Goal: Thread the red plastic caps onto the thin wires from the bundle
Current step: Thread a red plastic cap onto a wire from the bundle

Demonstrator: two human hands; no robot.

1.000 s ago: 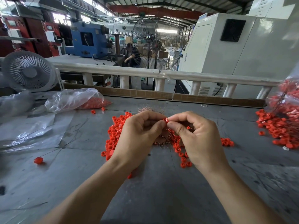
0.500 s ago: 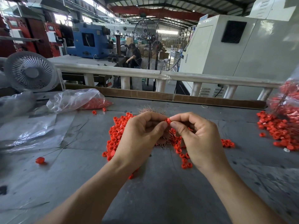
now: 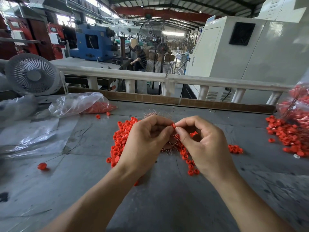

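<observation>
Cap [image 3: 173, 126] first: I see the red cap pinched at my right hand's [image 3: 203, 144] thumb and forefinger tips, touching my left hand's [image 3: 147, 139] curled fingertips just to its left. The wire itself is too fine to see (probably pinched there), with the bundle [image 3: 167, 144] below both hands on the table [image 3: 158, 206].

Grey worktable [image 3: 158, 206], small white desk fan [image 3: 32, 74] stood far left, tall pedestal fan [image 3: 156, 41] beyond white railing [image 3: 200, 80], blue machine [image 3: 93, 42] behind, white cabinet [image 3: 250, 52] at right.
</observation>
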